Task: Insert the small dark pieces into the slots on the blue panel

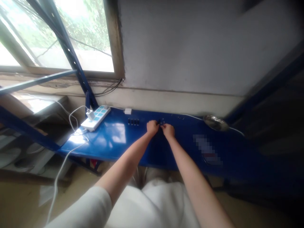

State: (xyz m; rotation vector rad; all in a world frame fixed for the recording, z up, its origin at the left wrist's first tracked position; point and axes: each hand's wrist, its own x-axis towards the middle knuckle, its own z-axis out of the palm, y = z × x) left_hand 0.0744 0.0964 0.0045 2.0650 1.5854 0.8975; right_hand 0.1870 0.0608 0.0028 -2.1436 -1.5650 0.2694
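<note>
Both my arms reach out over a glossy blue table (114, 139). My left hand (152, 127) and my right hand (168, 130) meet near the table's far edge, fingers curled and pinched together around a tiny dark part (158, 121) held between them. What exactly the part is cannot be made out at this distance. A short row of similar small dark pieces (133, 121) stands on the table just left of my left hand. A few more dark bits (162, 120) lie right behind my fingers.
A white power strip (96, 117) with a plugged charger and white cables lies at the table's far left. A metal bowl (215, 122) sits far right. A wall and window stand behind. Blue shelf frames flank both sides. My lap is below.
</note>
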